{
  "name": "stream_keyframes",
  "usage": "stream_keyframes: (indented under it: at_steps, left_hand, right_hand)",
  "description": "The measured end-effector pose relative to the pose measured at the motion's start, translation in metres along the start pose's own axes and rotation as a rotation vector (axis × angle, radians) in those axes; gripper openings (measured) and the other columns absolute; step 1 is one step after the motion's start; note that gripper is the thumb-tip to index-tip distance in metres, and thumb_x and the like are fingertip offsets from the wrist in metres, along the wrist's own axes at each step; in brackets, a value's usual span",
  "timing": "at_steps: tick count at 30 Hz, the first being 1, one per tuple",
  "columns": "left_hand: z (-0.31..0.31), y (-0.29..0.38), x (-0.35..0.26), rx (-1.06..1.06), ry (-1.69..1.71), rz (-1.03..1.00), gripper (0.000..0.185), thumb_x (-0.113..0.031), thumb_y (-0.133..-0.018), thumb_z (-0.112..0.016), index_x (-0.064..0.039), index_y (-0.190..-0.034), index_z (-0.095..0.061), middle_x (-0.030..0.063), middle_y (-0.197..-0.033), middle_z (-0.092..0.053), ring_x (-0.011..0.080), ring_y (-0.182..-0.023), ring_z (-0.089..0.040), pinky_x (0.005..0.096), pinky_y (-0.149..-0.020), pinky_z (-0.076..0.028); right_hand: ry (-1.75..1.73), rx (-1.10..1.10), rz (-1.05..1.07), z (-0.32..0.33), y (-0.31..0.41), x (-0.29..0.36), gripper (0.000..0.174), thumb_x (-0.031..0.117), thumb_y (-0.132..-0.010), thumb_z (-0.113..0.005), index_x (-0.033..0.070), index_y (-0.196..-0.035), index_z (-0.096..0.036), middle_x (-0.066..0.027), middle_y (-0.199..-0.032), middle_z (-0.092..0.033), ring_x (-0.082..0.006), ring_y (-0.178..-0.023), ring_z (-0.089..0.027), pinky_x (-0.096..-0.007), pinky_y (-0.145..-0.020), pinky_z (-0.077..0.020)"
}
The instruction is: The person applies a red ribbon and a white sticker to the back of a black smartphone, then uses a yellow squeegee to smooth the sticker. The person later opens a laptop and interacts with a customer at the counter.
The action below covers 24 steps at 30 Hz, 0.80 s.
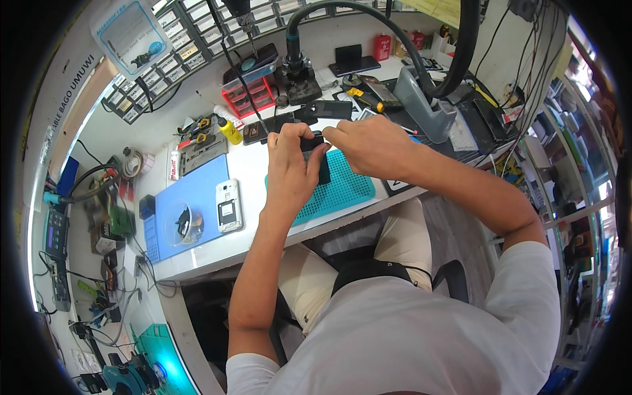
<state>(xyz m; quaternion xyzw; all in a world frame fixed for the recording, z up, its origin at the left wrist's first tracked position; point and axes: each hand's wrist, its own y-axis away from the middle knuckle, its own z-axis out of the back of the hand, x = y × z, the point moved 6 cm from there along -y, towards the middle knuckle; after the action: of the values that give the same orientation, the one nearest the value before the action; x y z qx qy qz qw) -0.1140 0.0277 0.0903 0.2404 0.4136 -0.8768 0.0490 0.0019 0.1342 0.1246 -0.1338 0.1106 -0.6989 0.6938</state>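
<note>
My left hand [295,168] holds a small dark part [311,143], perhaps a piece of a phone, between thumb and fingers above the bench. Close on its right, my right hand [368,145] pinches a thin tool [321,136] whose tip is at the dark part; the tool's kind is not clear. Below the hands a black flat piece [324,170] shows over a teal perforated silicone mat [343,190]; whether it joins the held part is hidden by my fingers. A white phone with its back cover off [228,205] lies left of them, at the edge of a blue mat [200,173].
A clear plastic cup [184,224] with small parts stands on the blue mat. Behind the hands are a yellow bottle [229,131], a black phone [328,109] and a red drawer box [247,96]. A grey holder [424,106] and a thick black hose [414,44] are at the right.
</note>
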Motion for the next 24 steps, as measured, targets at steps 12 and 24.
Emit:
stream_keyframes:
  at_steps: [12,24]
  left_hand:
    - [-0.002,-0.002,-0.004,-0.03,-0.004,-0.037,0.042,-0.005,-0.092,-0.081,-0.009,-0.123,-0.053,0.0136,-0.125,-0.057,0.0368,-0.115,-0.055,0.0471,-0.099,-0.046]
    - [0.0,-0.002,-0.008,-0.048,-0.03,0.01,0.041,-0.001,-0.089,-0.08,-0.008,-0.121,-0.055,0.0178,-0.126,-0.05,0.0373,-0.123,-0.053,0.0458,-0.105,-0.046]
  right_hand:
    - [-0.001,-0.048,-0.051,-0.003,0.001,0.0,0.023,0.011,-0.093,-0.067,0.001,-0.113,-0.066,-0.0161,-0.094,-0.074,-0.0353,-0.081,-0.077,-0.0461,-0.066,-0.0616]
    - [-0.012,-0.059,-0.094,-0.003,0.003,0.007,0.018,0.014,-0.095,-0.064,0.001,-0.108,-0.065,-0.0165,-0.093,-0.074,-0.0346,-0.083,-0.078,-0.0449,-0.067,-0.0617]
